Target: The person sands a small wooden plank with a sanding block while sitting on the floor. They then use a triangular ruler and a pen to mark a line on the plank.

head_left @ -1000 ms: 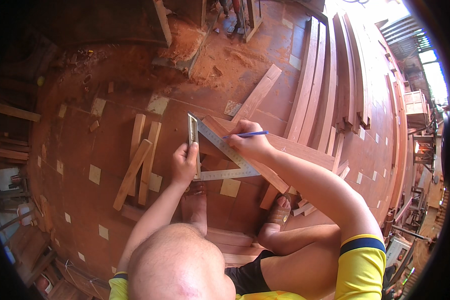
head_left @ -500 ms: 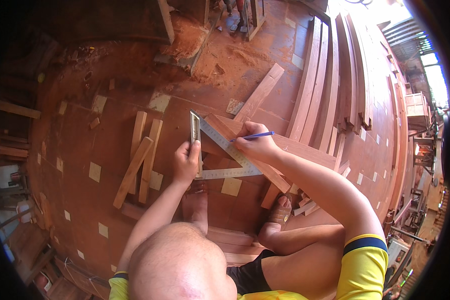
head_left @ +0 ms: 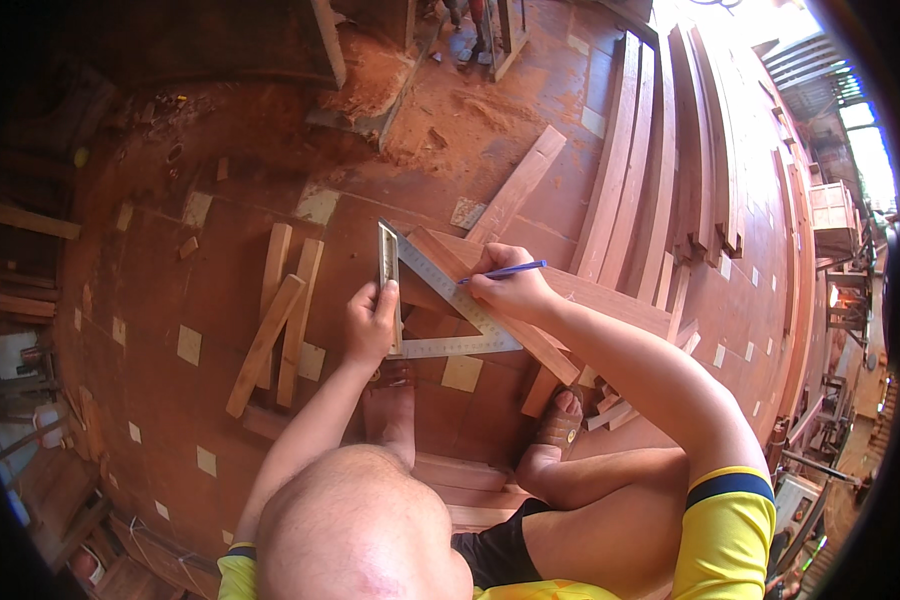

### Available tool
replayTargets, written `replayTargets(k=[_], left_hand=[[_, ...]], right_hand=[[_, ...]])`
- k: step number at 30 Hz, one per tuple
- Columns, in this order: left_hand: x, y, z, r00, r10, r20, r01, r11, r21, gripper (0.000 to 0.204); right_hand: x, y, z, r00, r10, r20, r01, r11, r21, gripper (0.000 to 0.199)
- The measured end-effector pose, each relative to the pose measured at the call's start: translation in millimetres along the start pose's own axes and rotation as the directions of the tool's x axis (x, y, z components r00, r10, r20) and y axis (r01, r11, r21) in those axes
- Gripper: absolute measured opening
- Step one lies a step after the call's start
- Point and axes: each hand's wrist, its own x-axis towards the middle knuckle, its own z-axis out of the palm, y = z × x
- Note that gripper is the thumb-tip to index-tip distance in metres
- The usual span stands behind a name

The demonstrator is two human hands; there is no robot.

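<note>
My left hand (head_left: 373, 318) grips the thick handle edge of a metal triangle square (head_left: 460, 347), thumb on top. The square's long graduated edge slants along a narrow wooden strip (head_left: 537, 346). In my right hand (head_left: 515, 285) is a blue pen (head_left: 516, 268), its tip down at the graduated edge beside the strip. The strip lies across a wider wooden board (head_left: 610, 301) that runs off to the right under my right forearm. Whether the pen tip touches the wood is too small to tell.
Three short wooden sticks (head_left: 266, 345) lie on the tiled floor to the left. Another short plank (head_left: 520, 185) rests beyond my right hand. Long beams (head_left: 612, 160) stretch away at the far right. Sawdust (head_left: 440, 125) covers the far floor. My sandaled foot (head_left: 560, 420) is near the strip's lower end.
Almost nothing differs. The pen's rear end has dipped very slightly to the left; both hands and the square stay in nearly the same place.
</note>
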Motion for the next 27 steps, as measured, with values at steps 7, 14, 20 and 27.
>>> replayTargets(k=[7,14,20,27], left_hand=[[-0.3,2.0,-1.6,1.0,-0.005,0.008,0.005,1.0,0.003,0.044],[1.0,0.7,-1.5,1.0,0.007,0.015,-0.007,1.0,0.001,0.044],[0.9,1.3,-1.4,1.0,-0.003,0.016,0.003,1.0,0.002,0.044],[1.8,-2.9,-2.3,1.0,0.006,0.006,-0.007,1.0,0.019,0.044]], right_hand=[[-0.4,-2.4,-0.7,1.0,0.005,0.016,-0.005,1.0,-0.02,0.02],[-0.6,-0.6,-0.5,1.0,0.004,0.012,-0.004,1.0,0.002,0.019],[0.7,0.4,0.6,1.0,-0.002,0.011,0.003,1.0,-0.012,0.019],[-1.3,-4.0,1.2,0.999,-0.036,-0.004,0.036,0.996,-0.085,0.02]])
